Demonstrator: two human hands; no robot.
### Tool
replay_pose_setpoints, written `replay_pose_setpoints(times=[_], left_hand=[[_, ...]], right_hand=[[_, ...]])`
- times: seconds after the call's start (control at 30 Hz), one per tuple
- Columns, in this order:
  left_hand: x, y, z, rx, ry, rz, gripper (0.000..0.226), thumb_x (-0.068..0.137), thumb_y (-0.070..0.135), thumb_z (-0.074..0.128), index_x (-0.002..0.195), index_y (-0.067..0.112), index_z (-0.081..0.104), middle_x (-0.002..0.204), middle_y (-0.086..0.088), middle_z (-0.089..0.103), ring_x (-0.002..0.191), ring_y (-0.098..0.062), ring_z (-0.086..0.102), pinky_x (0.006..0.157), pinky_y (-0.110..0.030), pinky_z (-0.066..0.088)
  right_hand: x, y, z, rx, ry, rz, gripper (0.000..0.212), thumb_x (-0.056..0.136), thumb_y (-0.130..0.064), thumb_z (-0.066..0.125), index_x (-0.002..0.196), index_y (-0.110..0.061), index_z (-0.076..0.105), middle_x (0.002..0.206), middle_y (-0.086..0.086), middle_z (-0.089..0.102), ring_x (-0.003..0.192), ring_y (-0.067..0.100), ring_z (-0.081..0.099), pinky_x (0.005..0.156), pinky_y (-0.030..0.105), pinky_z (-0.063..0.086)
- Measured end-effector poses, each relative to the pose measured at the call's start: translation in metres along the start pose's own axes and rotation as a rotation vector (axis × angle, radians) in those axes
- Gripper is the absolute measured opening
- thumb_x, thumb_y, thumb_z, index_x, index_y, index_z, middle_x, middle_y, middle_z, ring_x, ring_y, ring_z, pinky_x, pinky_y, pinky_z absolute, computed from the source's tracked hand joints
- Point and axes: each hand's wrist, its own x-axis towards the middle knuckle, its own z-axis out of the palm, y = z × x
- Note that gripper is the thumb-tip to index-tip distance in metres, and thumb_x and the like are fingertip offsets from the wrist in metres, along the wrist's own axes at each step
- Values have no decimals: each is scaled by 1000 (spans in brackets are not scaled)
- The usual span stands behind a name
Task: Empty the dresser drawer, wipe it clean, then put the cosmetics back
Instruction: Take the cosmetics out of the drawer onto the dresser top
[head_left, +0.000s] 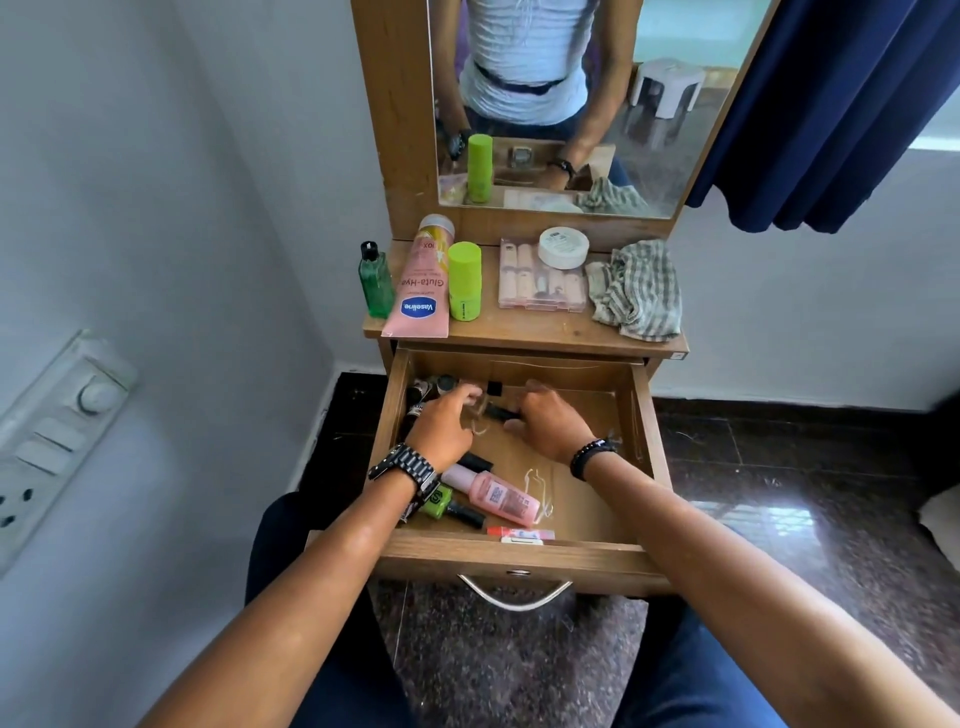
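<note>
Drawer emptying in progress, partly complete.
The open drawer (644, 431) is holding small cosmetics; several are standing on the dresser top (519, 330). The left hand (441, 423) is reaching, grip indeterminate; the right hand (556, 421) is grasping a dark tube (501, 413). Wiping cloth (636, 288) is lying unused.

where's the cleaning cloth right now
The checked cloth lies crumpled on the dresser top, at its right end beside the clear compartment box, above the open drawer.

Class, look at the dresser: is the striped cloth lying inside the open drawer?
No. The striped cloth lies crumpled on the dresser top, right of the palette, above the open drawer.
</note>
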Motion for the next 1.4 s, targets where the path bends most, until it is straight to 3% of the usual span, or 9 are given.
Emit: replay_pose_setpoints(times=[0.17,0.27,0.5,0.57,0.7,0.87,1.03,1.23,1.4], left_hand=[[-1,-1,2,-3,88,28,53,81,5,65,130,16,47,129,-4,57,120,-20,52,100,-28,41],[-1,1,5,5,112,60,48,80,10,68,125,16,52,125,-4,59,116,-18,55,95,-26,42],[-4,0,1,-6,224,28,26,82,17,67,108,13,63,109,-5,67,101,-20,62,83,-28,50],[-4,-2,-1,3,251,-12,23,83,18,66,105,13,62,107,-5,66,99,-20,62,77,-27,50],[-3,-2,-6,39,326,-52,22,84,19,65,104,11,61,107,-6,65,96,-20,61,69,-21,42],[-3,0,-11,42,366,-78,26,87,19,62,110,7,58,111,-9,62,101,-22,59,71,-20,39],[-4,-1,-11,53,332,-58,30,89,21,58,116,8,57,113,-9,61,103,-22,58,75,-22,41],[-9,1,-14,41,291,-29,26,88,22,60,110,10,59,109,-6,59,95,-17,56,69,-21,37],[-13,8,-18,47,250,40,24,85,26,64,104,12,62,106,-3,61,91,-17,56,66,-23,36]], right_hand=[[-5,-8,-23,289,85,28,18,88,-21,60,88,-6,70,80,8,62,66,17,53,59,27,42],[-7,-16,-34,322,113,14,34,88,-25,61,69,3,62,67,9,55,57,16,42,54,29,36],[-7,-34,-40,527,130,-65,31,97,-27,50,72,-16,64,69,-2,58,59,10,48,57,23,38],[-3,-35,-32,560,184,-38,34,100,-21,42,75,-9,60,72,2,58,64,17,52,62,29,42],[11,-28,-12,185,164,-34,33,93,0,45,123,-3,57,120,14,59,108,28,58,94,35,48],[15,-28,10,-49,68,-40,50,91,-7,50,140,-9,39,137,11,47,124,29,43,100,38,44],[12,-23,13,-75,94,-2,35,94,-19,51,128,-10,52,126,9,48,116,27,45,93,39,46],[-2,-15,-1,28,87,73,15,89,-8,52,97,-5,64,107,12,57,95,30,59,76,37,51],[-27,-10,-21,114,204,15,11,86,-13,55,88,-10,65,94,5,58,80,21,58,67,30,51]])
